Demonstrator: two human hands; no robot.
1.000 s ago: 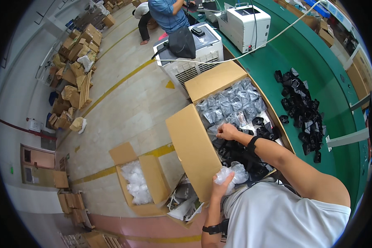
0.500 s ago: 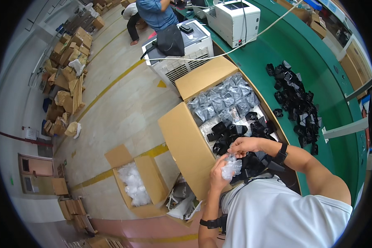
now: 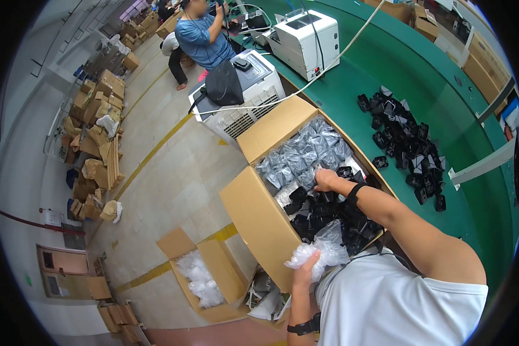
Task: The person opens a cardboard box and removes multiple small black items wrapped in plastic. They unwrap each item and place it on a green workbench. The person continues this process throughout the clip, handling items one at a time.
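Observation:
My left hand is closed on a bunch of crumpled clear plastic bags, held over the near end of a large open cardboard box. Reaching into the middle of that box, my right hand points its fingers down and draws them together. What they grip, if anything, is hidden. It is beside rows of dark parts wrapped in clear plastic, which fill the far half. Loose black plastic parts lie heaped in the near half, partly covered by the bags and my right forearm.
More black parts are piled on the green table to the right. A white machine stands on its far end. Left of the big box, a smaller carton holds clear plastic bags. A person in blue is beyond the white cooler unit.
My right hand has left the plastic at my left hand and moved forward into the box. The bags in my left hand now spread wider. The whole view has shifted slightly.

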